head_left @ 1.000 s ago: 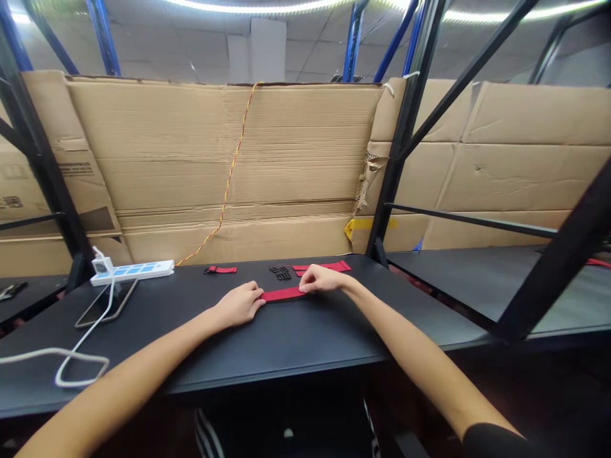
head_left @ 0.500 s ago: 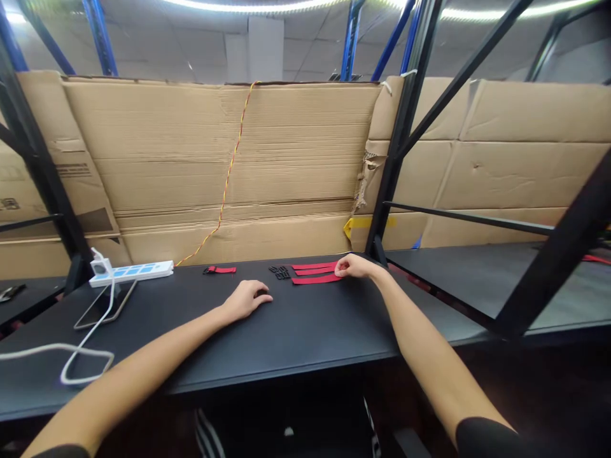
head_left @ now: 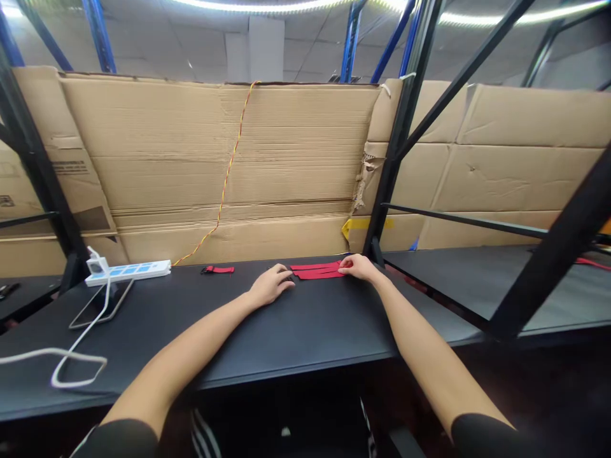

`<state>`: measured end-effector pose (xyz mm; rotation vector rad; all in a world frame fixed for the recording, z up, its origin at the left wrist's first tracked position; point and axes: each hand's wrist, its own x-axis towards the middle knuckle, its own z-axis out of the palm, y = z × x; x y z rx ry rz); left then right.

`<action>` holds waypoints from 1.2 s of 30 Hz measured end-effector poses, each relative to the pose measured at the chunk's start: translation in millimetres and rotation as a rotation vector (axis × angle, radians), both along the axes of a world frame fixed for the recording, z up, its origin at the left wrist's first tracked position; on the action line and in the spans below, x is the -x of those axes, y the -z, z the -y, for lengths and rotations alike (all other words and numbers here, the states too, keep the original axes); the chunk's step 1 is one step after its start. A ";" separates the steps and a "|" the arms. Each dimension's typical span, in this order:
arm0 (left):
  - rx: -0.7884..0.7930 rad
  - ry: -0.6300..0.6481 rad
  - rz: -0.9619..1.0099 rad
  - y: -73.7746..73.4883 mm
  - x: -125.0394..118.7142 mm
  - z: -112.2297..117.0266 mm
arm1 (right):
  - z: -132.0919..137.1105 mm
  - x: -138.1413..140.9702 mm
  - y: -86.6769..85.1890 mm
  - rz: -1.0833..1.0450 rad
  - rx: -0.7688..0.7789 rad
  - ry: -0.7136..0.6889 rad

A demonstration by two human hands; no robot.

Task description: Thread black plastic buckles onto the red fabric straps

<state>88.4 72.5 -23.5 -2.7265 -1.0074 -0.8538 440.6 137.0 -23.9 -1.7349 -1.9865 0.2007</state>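
Note:
Several red straps [head_left: 317, 271] lie stacked side by side near the back of the black table [head_left: 296, 331]. My right hand [head_left: 360, 267] rests at their right end, its fingers pinched on the strap ends. My left hand [head_left: 271, 286] lies palm down just left of the straps, fingers bent and together over the spot where small black buckles lay; the buckles are hidden under it. A short red strap with a black buckle [head_left: 218, 270] lies apart to the left.
A white power strip [head_left: 128, 271], a phone [head_left: 100, 303] and a looped white cable [head_left: 71, 356] occupy the table's left side. A cardboard wall [head_left: 229, 165] stands behind the table. Black rack posts [head_left: 396, 159] rise at the right, with another shelf [head_left: 477, 280] beyond.
My right hand carried a red strap back and laid it with the others at the rear. My left hand moved forward and right, and now covers the black buckles.

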 end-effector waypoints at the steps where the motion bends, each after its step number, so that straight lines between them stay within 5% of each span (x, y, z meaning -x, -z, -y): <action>1: -0.041 -0.018 -0.049 -1.9 9.0 0.3 | 0.2 0.4 0.7 0.007 -0.015 0.014; 8: -0.142 -0.492 -0.199 -11.1 124.8 0.5 | 9.4 17.1 -5.5 0.136 -0.271 0.198; 11: -0.022 -0.691 -0.234 -13.0 171.2 2.1 | 15.4 32.8 -12.6 0.143 -0.344 0.128; 14: 0.197 -0.662 -0.247 -18.2 190.3 6.4 | 24.0 57.2 -17.8 0.160 -0.421 0.000; 20: 0.289 -0.252 -0.109 -34.5 149.1 32.7 | 60.5 140.2 -14.8 0.173 -0.539 -0.401; 25: 0.611 -0.039 0.019 -42.6 100.5 68.0 | 100.5 205.0 -8.9 0.068 -0.472 -0.726; 29: 0.725 0.074 0.091 -43.2 83.2 84.3 | 114.6 223.3 -6.3 0.089 -0.400 -0.935; 36: 0.724 0.124 0.167 -37.6 78.7 87.6 | 114.2 222.8 -3.4 0.092 -0.437 -0.974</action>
